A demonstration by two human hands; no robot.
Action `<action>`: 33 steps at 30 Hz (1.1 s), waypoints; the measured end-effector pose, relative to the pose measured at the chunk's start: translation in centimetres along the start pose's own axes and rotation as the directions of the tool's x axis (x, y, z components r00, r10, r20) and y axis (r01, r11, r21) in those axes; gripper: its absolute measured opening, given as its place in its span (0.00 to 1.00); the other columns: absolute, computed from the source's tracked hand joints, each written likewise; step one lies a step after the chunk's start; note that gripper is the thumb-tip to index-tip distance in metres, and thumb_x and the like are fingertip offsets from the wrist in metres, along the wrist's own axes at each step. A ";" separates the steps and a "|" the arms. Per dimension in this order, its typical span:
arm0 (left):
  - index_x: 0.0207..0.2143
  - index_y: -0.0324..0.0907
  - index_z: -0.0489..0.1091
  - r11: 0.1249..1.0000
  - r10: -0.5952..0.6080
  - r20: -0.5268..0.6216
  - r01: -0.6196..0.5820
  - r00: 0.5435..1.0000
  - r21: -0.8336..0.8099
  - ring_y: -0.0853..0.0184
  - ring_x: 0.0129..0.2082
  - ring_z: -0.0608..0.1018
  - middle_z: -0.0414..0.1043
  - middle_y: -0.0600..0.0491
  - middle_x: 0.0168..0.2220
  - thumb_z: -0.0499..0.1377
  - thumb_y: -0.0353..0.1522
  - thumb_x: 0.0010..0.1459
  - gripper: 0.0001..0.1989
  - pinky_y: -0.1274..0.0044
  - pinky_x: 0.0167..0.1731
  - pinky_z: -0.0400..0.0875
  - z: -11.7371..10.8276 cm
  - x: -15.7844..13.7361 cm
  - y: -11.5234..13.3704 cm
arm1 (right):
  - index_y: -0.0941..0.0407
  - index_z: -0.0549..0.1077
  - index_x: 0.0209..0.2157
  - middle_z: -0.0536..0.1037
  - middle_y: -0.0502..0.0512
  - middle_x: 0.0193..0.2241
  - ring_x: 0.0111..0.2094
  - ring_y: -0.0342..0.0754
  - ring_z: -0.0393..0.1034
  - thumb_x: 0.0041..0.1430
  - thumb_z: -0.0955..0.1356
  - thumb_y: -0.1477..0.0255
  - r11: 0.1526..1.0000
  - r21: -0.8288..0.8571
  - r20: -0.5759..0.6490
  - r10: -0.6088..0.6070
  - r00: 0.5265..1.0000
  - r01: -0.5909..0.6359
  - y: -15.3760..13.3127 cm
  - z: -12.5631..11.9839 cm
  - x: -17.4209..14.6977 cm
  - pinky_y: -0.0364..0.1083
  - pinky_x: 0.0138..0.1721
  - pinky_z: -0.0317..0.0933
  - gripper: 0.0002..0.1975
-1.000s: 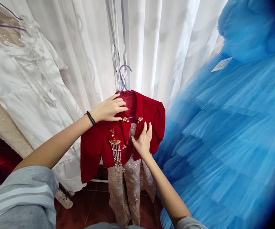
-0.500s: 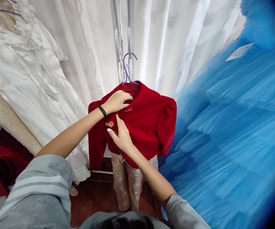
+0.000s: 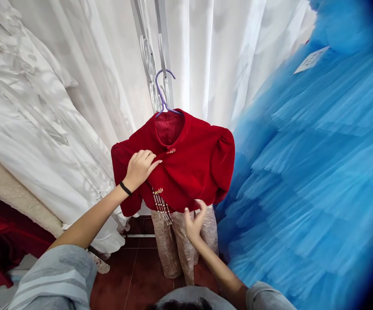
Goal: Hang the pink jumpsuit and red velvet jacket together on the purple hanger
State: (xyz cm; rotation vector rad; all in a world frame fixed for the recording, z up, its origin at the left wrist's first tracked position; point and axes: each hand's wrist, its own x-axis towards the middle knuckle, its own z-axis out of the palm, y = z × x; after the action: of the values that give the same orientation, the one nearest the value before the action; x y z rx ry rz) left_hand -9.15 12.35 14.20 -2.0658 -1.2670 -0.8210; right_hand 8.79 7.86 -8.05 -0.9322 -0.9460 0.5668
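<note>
A red velvet jacket (image 3: 193,168) with puffed sleeves hangs on a purple hanger (image 3: 163,97). At its upper chest, my left hand (image 3: 140,170) has its fingers curled over the front edge, with the thumb close to them just below the small collar fastening (image 3: 171,151). My right hand (image 3: 194,224) is at the lower hem, thumb and forefinger apart, with nothing between them. A beaded tassel (image 3: 162,204) dangles from the jacket front between the hands. Shiny beige trousers (image 3: 165,249) hang beneath the jacket.
White dresses (image 3: 38,116) hang on the left, and a tiered blue tulle gown (image 3: 303,172) with a paper tag (image 3: 312,59) fills the right. Behind are a white curtain (image 3: 199,56) and a metal rack (image 3: 159,26). Dark red tiles (image 3: 147,267) cover the floor.
My left hand has moved from the collar opening down to the chest edge. My right hand has left the front and dropped rightward to the hem, so the tassel now shows.
</note>
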 end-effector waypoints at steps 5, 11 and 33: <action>0.25 0.42 0.63 0.826 -0.134 0.263 0.254 0.955 -0.504 0.71 0.20 0.65 0.62 0.58 0.21 0.54 0.46 0.62 0.20 0.78 0.22 0.56 -2.9 1.4 0.5 | 0.55 0.67 0.28 0.75 0.50 0.27 0.34 0.47 0.74 0.43 0.74 0.64 0.567 0.388 0.274 0.682 0.678 -0.727 3.9 -5.6 3.6 0.52 0.44 0.71 0.15; 0.28 0.41 0.68 0.968 -0.181 0.291 0.222 0.940 -0.118 0.67 0.24 0.71 0.70 0.54 0.23 0.55 0.42 0.64 0.16 0.77 0.24 0.50 -2.8 1.7 0.3 | 0.53 0.72 0.33 0.81 0.49 0.33 0.32 0.45 0.76 0.36 0.78 0.71 0.480 0.361 0.417 0.684 0.599 -0.799 6.0 -6.8 2.0 0.44 0.33 0.72 0.19; 0.58 0.45 0.68 0.990 0.124 -0.007 -0.124 0.992 0.074 0.51 0.58 0.66 0.66 0.40 0.59 0.50 0.34 0.65 0.21 0.58 0.55 0.57 -0.2 3.2 0.8 | 0.53 0.67 0.58 0.66 0.60 0.60 0.42 0.45 0.73 0.64 0.61 0.72 0.602 -0.118 0.664 -0.544 0.513 0.790 -17.3 2.8 18.4 0.45 0.42 0.71 0.21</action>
State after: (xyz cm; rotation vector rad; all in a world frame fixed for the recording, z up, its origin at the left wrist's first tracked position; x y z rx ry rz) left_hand -7.31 13.66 16.60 -2.0555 -1.1332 -0.7184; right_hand 15.73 14.33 15.58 -0.6444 -1.9434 -0.0983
